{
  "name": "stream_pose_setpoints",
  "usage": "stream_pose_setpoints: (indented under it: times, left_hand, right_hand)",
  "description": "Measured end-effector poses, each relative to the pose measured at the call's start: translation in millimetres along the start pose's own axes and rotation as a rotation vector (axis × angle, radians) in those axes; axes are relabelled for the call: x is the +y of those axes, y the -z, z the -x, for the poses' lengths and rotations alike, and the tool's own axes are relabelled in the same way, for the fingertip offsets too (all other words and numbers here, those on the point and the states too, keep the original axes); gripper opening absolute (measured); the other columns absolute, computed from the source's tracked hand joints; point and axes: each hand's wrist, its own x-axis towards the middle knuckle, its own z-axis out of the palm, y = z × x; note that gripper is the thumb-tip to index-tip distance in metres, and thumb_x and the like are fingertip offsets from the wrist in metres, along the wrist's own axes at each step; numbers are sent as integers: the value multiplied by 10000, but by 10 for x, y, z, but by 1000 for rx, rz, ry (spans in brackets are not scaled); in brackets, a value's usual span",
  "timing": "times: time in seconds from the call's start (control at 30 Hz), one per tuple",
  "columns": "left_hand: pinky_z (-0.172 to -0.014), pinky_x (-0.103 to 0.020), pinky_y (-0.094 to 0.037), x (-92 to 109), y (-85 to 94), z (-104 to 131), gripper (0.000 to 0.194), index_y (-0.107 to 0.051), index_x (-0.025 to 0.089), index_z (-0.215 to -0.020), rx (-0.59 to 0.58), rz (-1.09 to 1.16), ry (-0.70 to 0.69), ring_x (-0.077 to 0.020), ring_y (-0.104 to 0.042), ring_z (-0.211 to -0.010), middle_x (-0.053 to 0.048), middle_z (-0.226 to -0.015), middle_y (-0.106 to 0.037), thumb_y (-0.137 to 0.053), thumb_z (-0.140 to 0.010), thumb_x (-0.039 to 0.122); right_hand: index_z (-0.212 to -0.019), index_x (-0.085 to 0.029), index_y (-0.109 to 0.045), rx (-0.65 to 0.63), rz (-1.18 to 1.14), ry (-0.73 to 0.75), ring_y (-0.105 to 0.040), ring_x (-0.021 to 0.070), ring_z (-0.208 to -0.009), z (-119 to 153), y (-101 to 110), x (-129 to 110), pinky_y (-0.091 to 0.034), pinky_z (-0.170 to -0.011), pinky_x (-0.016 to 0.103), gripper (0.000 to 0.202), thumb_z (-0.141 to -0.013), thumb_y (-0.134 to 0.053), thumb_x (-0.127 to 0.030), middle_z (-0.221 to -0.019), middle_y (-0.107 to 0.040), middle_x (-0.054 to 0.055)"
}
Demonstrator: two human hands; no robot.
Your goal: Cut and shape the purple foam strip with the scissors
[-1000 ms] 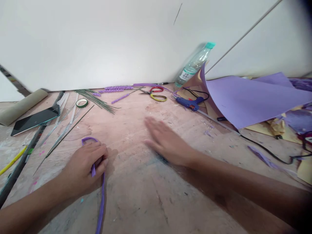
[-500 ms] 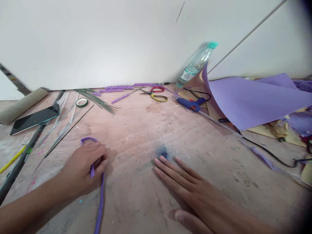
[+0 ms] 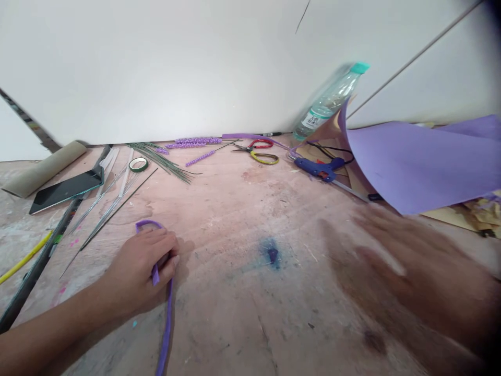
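Note:
My left hand (image 3: 146,261) rests on the table with its fingers closed around a narrow purple strip (image 3: 166,318). One loop of the strip sticks out above the knuckles, a short end shows below the fingers, and a long tail runs down to the bottom edge of the view. On the right side, my right hand (image 3: 422,271) is blurred by motion over the table, its fingers stretched out and nothing visible in them. Nearest to it are the large purple sheet (image 3: 422,162) and the blue glue gun (image 3: 321,168) with a glue stick (image 3: 350,190) in its back.
Scissors (image 3: 264,158) and purple beaded stems (image 3: 199,158) lie along the wall. A water bottle (image 3: 326,112) leans there. At left are green wires (image 3: 164,162), green tape (image 3: 138,165), a phone (image 3: 66,190) and a cardboard tube (image 3: 45,169). A blue stain (image 3: 273,255) marks the table (image 3: 235,209).
My right hand has lifted from beside the blue stain and swung right toward the purple sheet. My left hand keeps its hold on the strip. The view has shifted slightly.

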Motion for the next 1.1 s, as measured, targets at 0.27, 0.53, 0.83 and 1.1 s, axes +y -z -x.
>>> stream_pose_setpoints:
  times: [0.27, 0.53, 0.83, 1.1]
  left_hand:
    - [-573, -257, -343, -79, 118, 49, 339, -447, 195, -617, 246, 104, 195, -130, -419, -561, 39, -584, -428, -458, -952, 241]
    - [-589, -255, -354, -48, 118, 12, 324, -465, 186, -608, 206, 199, 223, -127, -455, -583, 34, -599, -463, -478, -924, 259]
    - [-587, -254, -355, -47, 110, 4, 353, -460, 189, -597, 178, 243, 218, -125, -455, -573, 36, -586, -468, -489, -936, 282]
    - [-778, -254, -466, -14, 102, 10, 248, -708, 200, -969, 189, 354, 233, -167, -659, -876, -19, -935, -727, -490, -1002, 314]
  right_hand:
    - [-1509, -118, -435, -246, -223, 953, -215, 220, -1535, -343, -305, -2234, -285, -1239, 433, 460, -1087, -313, -255, -1631, -351, 51]
    - [-1633, -189, -117, -317, -136, 257, -254, 302, -1524, -243, -317, -973, -229, -1238, 551, 753, -1018, -451, -465, -1662, -251, 120]
    - [-999, -346, -647, 72, 176, -134, -585, 541, -1090, -274, 205, 204, -379, -861, 772, 446, -1011, -240, -527, -950, -662, 174]
    - [-1357, -192, -506, -158, -96, 179, -697, 234, -731, -940, -114, -1143, -515, -605, 344, 363, -1016, -384, -219, -1000, -713, 99]
